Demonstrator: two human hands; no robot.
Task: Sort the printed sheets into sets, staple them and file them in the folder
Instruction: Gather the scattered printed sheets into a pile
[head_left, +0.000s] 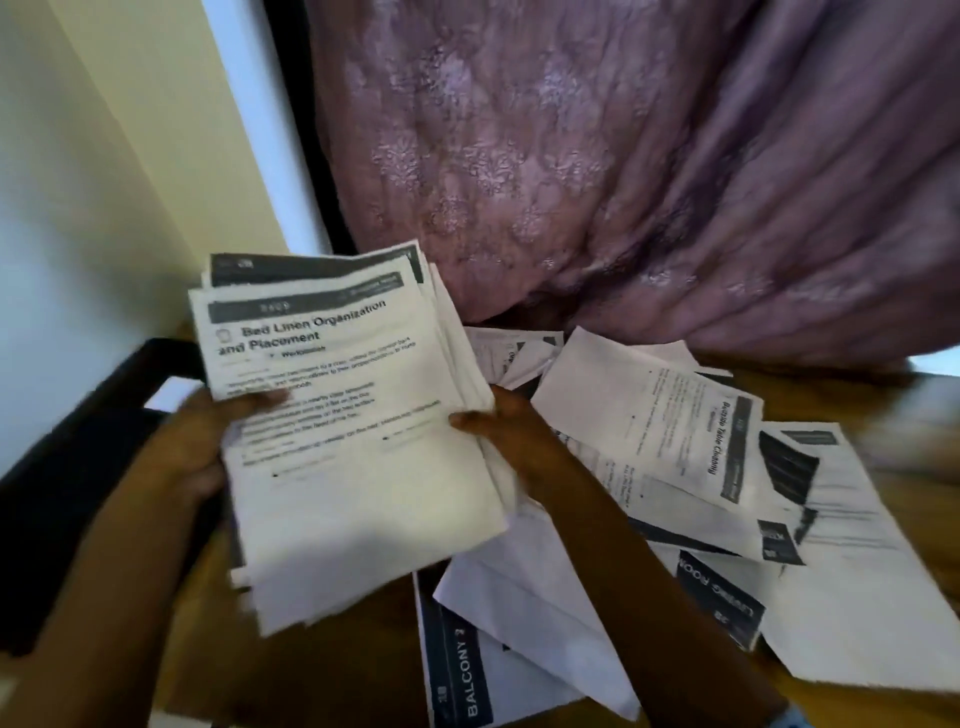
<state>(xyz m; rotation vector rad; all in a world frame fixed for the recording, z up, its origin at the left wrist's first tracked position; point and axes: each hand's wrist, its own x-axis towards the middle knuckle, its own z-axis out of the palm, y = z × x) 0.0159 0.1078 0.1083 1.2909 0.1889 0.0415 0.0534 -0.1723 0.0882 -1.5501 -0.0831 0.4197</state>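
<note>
stack of white printed sheets (358, 467) held up in front of the brown wooden table (914, 410), tilted, edges uneven and fanned out at the right and bottom. top page has a dark header band and the heading "bed linen organization and placement". left hand (202, 447) grips the stack's left edge, thumb pressed flat on the front page, other fingers behind the paper, cannot tell how they lie. right hand (501, 421) grips the right edge, thumb on the front, remaining fingers tucked behind the stack and hidden. loose white printed pages (639, 410) lie scattered and overlapping on the table, right of and below the stack; one heading sits sideways and reads roughly "table cleaning". page with dark strip marked "balcony 2" (460, 670) at bottom, partly under other pages. page with dark strip marked "living room" (722, 597) lower right. mauve patterned curtain (623, 156) hangs behind the table, hem down near the far pages. black frame (78, 467) at left, below the cream wall (78, 208). motion blur throughout.
</note>
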